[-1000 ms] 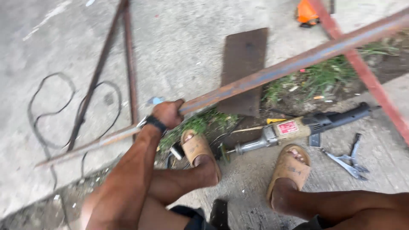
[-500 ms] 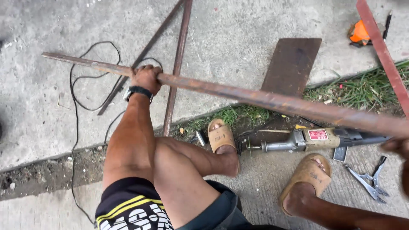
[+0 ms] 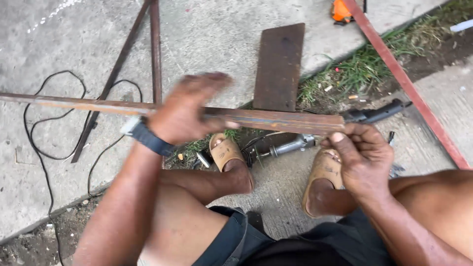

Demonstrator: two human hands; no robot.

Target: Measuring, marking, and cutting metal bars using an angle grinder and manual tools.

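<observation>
- Both hands hold one long rusty metal bar [image 3: 276,119] level above the knees: the left hand [image 3: 189,116], blurred, wraps over its middle, fingers curled on it; the right hand [image 3: 359,155] pinches the near end between thumb and fingers.
- Head view: the bar runs out past the left edge of the concrete ground [image 3: 221,34], crossing two thinner rods [image 3: 155,54] and a flat steel plate [image 3: 280,66].
- Below it a power tool [image 3: 295,145] lies between the sandals [image 3: 322,180], near a black cable [image 3: 44,143].
- Judged step: lining up or checking the bar; any next move calls for a steady left grip.
</observation>
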